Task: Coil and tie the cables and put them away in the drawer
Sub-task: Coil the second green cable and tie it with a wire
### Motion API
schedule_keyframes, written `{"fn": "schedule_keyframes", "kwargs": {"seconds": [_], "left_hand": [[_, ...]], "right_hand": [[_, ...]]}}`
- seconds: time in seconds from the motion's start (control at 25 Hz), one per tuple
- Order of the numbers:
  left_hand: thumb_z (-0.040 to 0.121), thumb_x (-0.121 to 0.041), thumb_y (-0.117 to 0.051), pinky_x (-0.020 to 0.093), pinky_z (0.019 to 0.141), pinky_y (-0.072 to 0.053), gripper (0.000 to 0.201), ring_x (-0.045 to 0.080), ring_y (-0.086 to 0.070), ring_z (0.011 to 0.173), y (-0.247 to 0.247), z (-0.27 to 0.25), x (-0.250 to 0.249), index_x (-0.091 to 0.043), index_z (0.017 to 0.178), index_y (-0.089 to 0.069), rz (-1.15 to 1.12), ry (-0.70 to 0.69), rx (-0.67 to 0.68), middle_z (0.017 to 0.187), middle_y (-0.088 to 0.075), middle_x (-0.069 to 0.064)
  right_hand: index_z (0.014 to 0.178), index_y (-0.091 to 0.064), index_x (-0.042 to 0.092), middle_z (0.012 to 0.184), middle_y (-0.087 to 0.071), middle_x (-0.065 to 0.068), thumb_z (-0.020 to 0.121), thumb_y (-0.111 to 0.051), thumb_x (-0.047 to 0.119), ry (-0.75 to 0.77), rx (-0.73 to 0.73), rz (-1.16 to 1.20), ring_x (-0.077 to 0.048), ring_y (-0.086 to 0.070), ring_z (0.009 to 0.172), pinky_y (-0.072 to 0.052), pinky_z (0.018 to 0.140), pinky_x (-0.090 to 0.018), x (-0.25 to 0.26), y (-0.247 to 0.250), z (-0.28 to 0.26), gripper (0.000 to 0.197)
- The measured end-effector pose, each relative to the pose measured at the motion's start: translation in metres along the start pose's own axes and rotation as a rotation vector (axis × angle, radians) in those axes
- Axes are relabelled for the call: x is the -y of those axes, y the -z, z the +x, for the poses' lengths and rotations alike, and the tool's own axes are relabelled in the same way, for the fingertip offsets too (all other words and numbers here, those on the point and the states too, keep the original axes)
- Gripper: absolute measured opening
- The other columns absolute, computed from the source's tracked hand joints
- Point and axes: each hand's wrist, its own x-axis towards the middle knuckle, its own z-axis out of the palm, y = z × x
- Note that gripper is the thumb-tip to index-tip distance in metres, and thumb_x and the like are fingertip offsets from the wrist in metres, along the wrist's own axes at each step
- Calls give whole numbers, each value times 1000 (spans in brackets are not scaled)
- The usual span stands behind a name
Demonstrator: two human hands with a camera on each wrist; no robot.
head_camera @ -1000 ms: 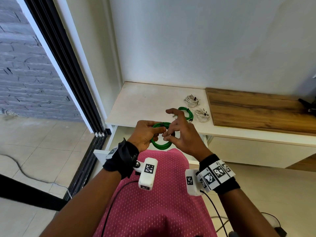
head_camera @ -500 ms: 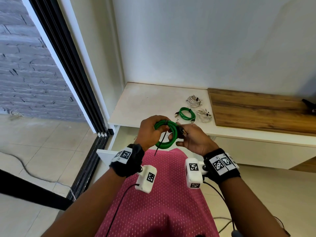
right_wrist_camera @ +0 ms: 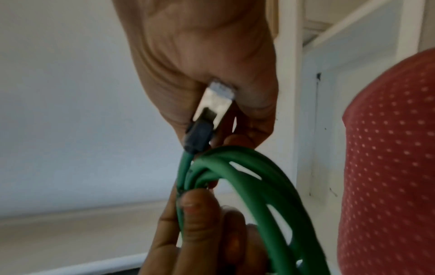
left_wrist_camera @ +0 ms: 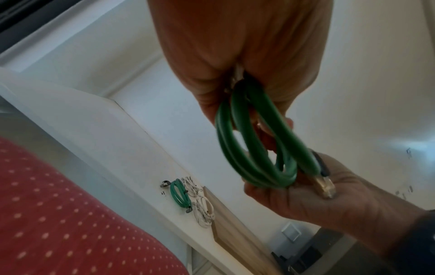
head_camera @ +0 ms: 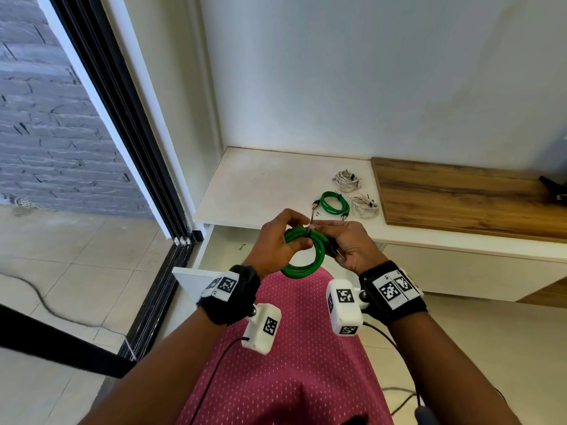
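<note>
green coiled cable (head_camera: pixel 302 256): held in front of you, above the open drawer (head_camera: pixel 196 276); your left hand (head_camera: pixel 273 242) grips the coil's upper left side, thumb over the strands. your right hand (head_camera: pixel 349 243) pinches the thin tie at the top; a metal plug (right_wrist_camera: pixel 215 100) lies against its palm. on the white tabletop (head_camera: pixel 260 185): second green coil (head_camera: pixel 334 203), tied, beside two white coils (head_camera: pixel 346 180) (head_camera: pixel 365 206), next to a wooden panel (head_camera: pixel 460 197).
</note>
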Motion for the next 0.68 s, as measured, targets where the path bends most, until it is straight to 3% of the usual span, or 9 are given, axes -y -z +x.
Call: {"fn": "schedule_keyframes", "kwargs": {"seconds": [0.12,0.28,0.4,0.52,0.68], "left_hand": [[88,-15,-67,24,45,-39,15,10,-46,50,0,-4,-1,-21,91,-54,-119,112,40,89,-60,5],[86,-12,-69,22,43,-37,15,9,-44,45,-1,-5,-7,-17,78,-57,-122,149,45,86,-64,16],[84,-12,-71,23,44,-38,16,12,-44,44,-2,1,-7,-9,83,-55,-135,179,64,83,-68,21],[86,-16,-70,23,45,-39,23,10,-48,43,-5,4,-1,-8,98,-53,-123,224,49,79,-72,16],[87,-14,-67,15,50,-40,20,0,-53,44,-8,2,7,-11,107,-65,-48,186,-16,76,-72,9]], "right_hand": [[90,-69,-10,77,-71,-23,71,-73,-11,148,-34,-201,-27,-69,64,-59,62,-28,2,2,0,19],[83,-74,1,77,-73,-13,68,-79,-3,352,-67,-588,-16,-66,65,-51,60,-22,4,0,-2,17],[78,-74,6,73,-73,-8,69,-80,0,479,-134,-662,-17,-70,65,-55,60,-24,1,-6,-3,13],[83,-74,3,74,-73,-9,73,-76,-1,522,-99,-694,-20,-72,67,-59,65,-31,-2,-5,-5,10],[84,-75,5,77,-73,-5,76,-75,3,573,-34,-794,-12,-68,70,-51,64,-20,-6,-1,-5,8]]}}
